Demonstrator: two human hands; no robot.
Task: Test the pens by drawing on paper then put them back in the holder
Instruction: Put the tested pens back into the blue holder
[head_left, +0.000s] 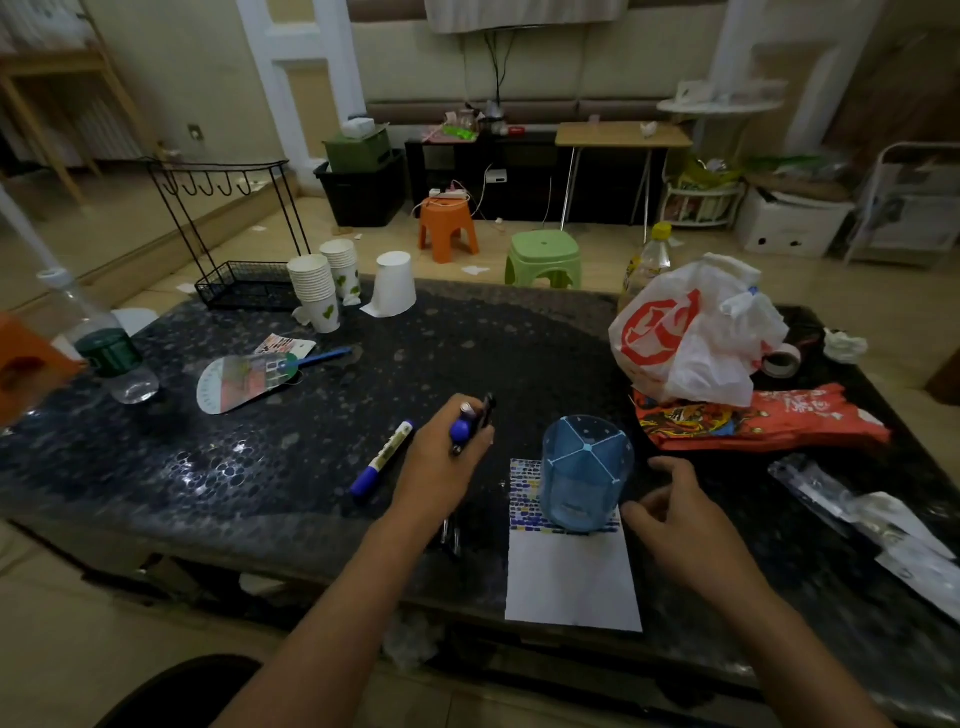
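Pens (470, 421), several, gripped in left hand (441, 457); right hand (675, 514) loosely open, empty.

Blue pen holder (587, 473) upright on paper (571, 577), blue marker (382, 462) lying left

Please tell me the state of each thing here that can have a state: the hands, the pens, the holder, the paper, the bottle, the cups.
left hand: grips several pens
right hand: fingers relaxed, holds nothing, beside holder
pen holder: upright on paper, looks empty
blue marker: capped, lying on table
paper: flat, lower part blank
water bottle: upright, capped
paper cups: stacked
single cup: upside down
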